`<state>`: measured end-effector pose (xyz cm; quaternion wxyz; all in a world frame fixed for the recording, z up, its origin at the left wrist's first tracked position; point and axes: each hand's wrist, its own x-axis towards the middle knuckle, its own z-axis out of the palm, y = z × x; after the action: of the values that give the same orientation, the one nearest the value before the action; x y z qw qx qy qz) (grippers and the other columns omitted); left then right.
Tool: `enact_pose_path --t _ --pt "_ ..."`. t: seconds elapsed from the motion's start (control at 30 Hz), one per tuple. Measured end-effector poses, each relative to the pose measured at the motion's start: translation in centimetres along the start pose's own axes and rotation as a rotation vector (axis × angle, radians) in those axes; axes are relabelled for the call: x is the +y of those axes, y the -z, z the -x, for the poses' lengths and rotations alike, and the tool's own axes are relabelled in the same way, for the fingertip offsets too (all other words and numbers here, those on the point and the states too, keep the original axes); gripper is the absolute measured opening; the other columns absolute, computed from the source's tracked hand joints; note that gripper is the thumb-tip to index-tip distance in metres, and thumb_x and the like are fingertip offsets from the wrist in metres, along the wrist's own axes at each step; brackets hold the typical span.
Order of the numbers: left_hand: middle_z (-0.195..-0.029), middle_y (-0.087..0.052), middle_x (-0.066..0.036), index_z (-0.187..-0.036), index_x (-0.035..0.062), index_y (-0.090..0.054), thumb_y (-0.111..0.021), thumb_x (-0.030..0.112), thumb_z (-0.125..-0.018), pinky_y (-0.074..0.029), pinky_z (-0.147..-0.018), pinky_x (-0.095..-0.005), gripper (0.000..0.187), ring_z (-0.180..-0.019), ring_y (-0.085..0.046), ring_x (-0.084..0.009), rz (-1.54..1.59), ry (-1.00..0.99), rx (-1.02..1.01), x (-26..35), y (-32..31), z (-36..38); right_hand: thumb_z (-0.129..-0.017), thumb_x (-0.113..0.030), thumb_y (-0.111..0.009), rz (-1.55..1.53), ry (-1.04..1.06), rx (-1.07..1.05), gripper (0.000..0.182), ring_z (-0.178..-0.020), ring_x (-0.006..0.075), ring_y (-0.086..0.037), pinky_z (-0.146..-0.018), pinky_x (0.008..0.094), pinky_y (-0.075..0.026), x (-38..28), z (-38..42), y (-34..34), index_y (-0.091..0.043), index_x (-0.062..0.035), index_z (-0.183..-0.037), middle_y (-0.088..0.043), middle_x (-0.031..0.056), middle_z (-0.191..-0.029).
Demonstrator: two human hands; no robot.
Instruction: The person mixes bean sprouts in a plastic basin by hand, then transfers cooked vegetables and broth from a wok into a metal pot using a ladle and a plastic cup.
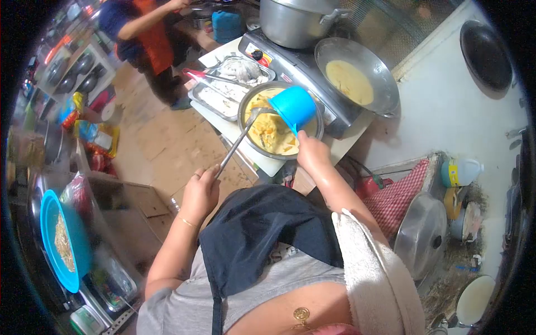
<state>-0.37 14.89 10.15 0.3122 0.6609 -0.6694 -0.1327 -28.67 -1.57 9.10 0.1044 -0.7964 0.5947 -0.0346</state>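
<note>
My left hand [201,192] is closed around the long handle of a metal ladle [237,144], whose head reaches into a round metal pot [319,129]. A yellow stew with chunks [272,132] fills the pot. My right hand [313,152] grips the handle of a blue plastic dipper [293,107], held tilted over the pot's right side. What the dipper contains is hidden from this angle. Beside the pot lies a metal tray [215,103] with white powder, a whitish lump and red-handled tongs [195,74].
A gas stove [290,70] carries a large lidded pot [298,25] and a wok [385,89] with yellowish liquid. Another person [146,42] stands at the upper left. A blue basin [84,245] sits at left. A metal lid [421,237] leans at right.
</note>
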Motion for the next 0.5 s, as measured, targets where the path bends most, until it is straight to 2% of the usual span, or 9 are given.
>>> enact_pose_path --t 0.1,0.2,0.3,0.4,0.47,0.5 --pt "-0.086 -0.061 -0.019 -0.112 0.0035 -0.064 -0.064 0.003 -0.078 -0.051 -0.070 -0.0459 0.034 -0.078 -0.061 -0.0392 -0.016 -0.023 0.012 -0.2 0.5 0.2 -0.083 -0.010 -0.054 0.133 0.075 0.154 0.018 -0.073 0.0385 -0.065 -0.064 0.0509 -0.051 0.0 0.6 0.1 -0.053 -0.0062 -0.101 -0.063 0.0191 -0.081" --pt "-0.087 -0.062 -0.020 -0.111 0.0030 -0.064 -0.063 0.002 -0.078 -0.052 -0.071 -0.0455 0.033 -0.079 -0.061 -0.0391 -0.025 0.005 -0.006 0.4 1.0 -0.2 -0.083 -0.009 -0.053 0.209 0.019 0.201 0.017 -0.071 0.0369 -0.064 -0.061 0.0481 -0.050 -0.4 1.0 2.1 -0.054 -0.0077 -0.100 -0.060 0.0164 -0.080" --pt "-0.087 -0.063 -0.020 -0.110 0.0024 -0.065 -0.063 0.001 -0.078 -0.051 -0.072 -0.0452 0.032 -0.081 -0.061 -0.0388 -0.004 0.006 0.021 0.6 0.7 -0.9 -0.085 -0.010 -0.053 0.259 0.030 0.380 0.017 -0.072 0.0346 -0.064 -0.059 0.0464 -0.050 -0.7 2.4 3.6 -0.054 -0.0094 -0.101 -0.059 0.0139 -0.081" --pt "-0.087 -0.065 -0.021 -0.107 0.0010 -0.065 -0.063 0.001 -0.078 -0.051 -0.075 -0.0447 0.029 -0.082 -0.062 -0.0386 0.016 0.002 0.015 1.6 0.4 -2.2 -0.086 -0.012 -0.053 0.260 0.085 0.440 0.017 -0.073 0.0322 -0.064 -0.059 0.0451 -0.050 -0.2 3.5 1.2 -0.055 -0.0105 -0.102 -0.059 0.0114 -0.080" --pt "-0.090 -0.065 -0.022 -0.107 0.0004 -0.066 -0.063 0.001 -0.078 -0.051 -0.076 -0.0447 0.029 -0.084 -0.063 -0.0391 0.027 0.015 -0.019 3.0 0.8 -3.0 -0.086 -0.013 -0.053 0.289 0.173 0.306 0.020 -0.073 0.0306 -0.065 -0.060 0.0449 -0.050 1.1 3.6 -1.6 -0.056 -0.0111 -0.106 -0.060 0.0112 -0.084" --pt "-0.095 -0.066 -0.024 -0.106 -0.0004 -0.066 -0.062 0.001 -0.078 -0.050 -0.078 -0.0452 0.028 -0.087 -0.063 -0.0414 0.030 0.098 -0.122 3.2 0.7 -3.2 -0.087 -0.014 -0.052 0.264 0.134 0.289 0.021 -0.074 0.0310 -0.065 -0.060 0.0454 -0.050 1.1 3.8 -1.6 -0.056 -0.0112 -0.108 -0.061 0.0114 -0.086"
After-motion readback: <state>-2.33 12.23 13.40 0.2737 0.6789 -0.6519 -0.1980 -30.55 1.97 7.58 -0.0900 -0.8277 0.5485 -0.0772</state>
